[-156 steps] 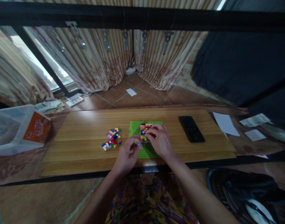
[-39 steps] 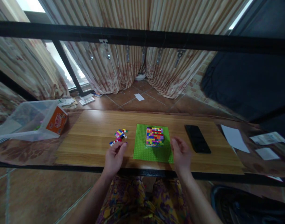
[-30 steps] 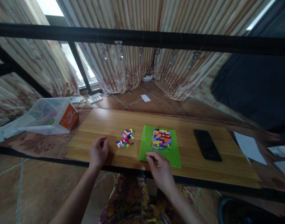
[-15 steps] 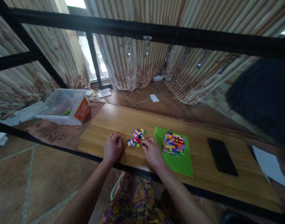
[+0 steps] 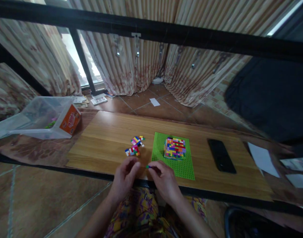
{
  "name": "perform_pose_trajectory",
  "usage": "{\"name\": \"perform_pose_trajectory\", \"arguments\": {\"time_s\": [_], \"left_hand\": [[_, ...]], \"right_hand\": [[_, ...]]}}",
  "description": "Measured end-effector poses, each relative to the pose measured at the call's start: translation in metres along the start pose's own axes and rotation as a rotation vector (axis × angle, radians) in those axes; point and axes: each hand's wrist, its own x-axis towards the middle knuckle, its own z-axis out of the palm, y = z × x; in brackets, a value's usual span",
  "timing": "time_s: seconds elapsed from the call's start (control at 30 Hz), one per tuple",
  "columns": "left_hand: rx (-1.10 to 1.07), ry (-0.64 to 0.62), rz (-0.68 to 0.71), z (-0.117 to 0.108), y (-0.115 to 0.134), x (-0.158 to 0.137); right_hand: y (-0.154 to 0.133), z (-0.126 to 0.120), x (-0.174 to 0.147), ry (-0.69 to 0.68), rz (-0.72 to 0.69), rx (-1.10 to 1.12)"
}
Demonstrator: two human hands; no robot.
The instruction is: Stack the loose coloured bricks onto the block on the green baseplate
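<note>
Between the thumb and finger of my right hand (image 5: 163, 178) is a small green toy brick (image 5: 148, 167), with a dark bit beside it. My left hand (image 5: 125, 173) is just left of it, fingers loosely curled with a gap at the thumb and nothing visible in them. Beyond my hands lie loose toy bricks (image 5: 136, 141) in many colours, with a second cluster of bricks (image 5: 132, 151) nearer my left hand. Right of them, a green baseplate (image 5: 156, 155) carries a block of stacked multicoloured bricks (image 5: 175, 147).
A black phone (image 5: 221, 155) lies on the wooden table (image 5: 104, 132), right of the baseplate. White paper (image 5: 263, 158) is farther right. At the left stands a clear plastic bin (image 5: 42, 132) with an orange label. A black metal bar (image 5: 151, 31) crosses above the table.
My right hand has drawn back from the loose bricks towards the table's near edge with the small green brick. My left hand has moved in beside it. The view has shifted right.
</note>
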Motion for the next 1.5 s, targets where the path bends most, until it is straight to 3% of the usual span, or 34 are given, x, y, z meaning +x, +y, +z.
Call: {"name": "perform_pose_trajectory", "arguments": {"time_s": [0.07, 0.2, 0.4, 0.53, 0.83, 1.0, 1.17, 1.37, 1.5], "left_hand": [[-0.161, -0.194, -0.125, 0.020, 0.005, -0.013], [-0.338, -0.313, -0.237, 0.041, 0.016, -0.020], [-0.423, -0.324, -0.339, 0.044, 0.033, -0.014], [-0.455, -0.342, -0.384, 0.050, 0.033, -0.015], [-0.420, -0.403, -0.387, 0.059, 0.035, -0.012], [-0.362, -0.369, -0.315, 0.059, 0.033, -0.009], [-0.272, -0.314, -0.265, 0.051, 0.028, -0.003], [-0.033, -0.207, -0.068, 0.040, 0.005, 0.010], [0.053, -0.175, -0.010, 0.038, -0.006, 0.014]], "right_hand": [[-0.004, -0.008, -0.011, -0.011, 0.021, 0.067], [-0.004, -0.018, -0.023, -0.006, 0.087, 0.199], [0.006, -0.018, -0.028, 0.114, 0.300, 0.590], [0.006, -0.019, -0.030, 0.132, 0.358, 0.769], [0.005, -0.035, -0.029, 0.133, 0.341, 0.771], [0.010, -0.041, -0.024, 0.233, 0.384, 0.782], [0.017, -0.045, -0.022, 0.263, 0.318, 0.598], [0.026, -0.064, -0.003, 0.394, 0.024, 0.110], [0.034, -0.077, 0.022, 0.396, -0.093, -0.225]]}}
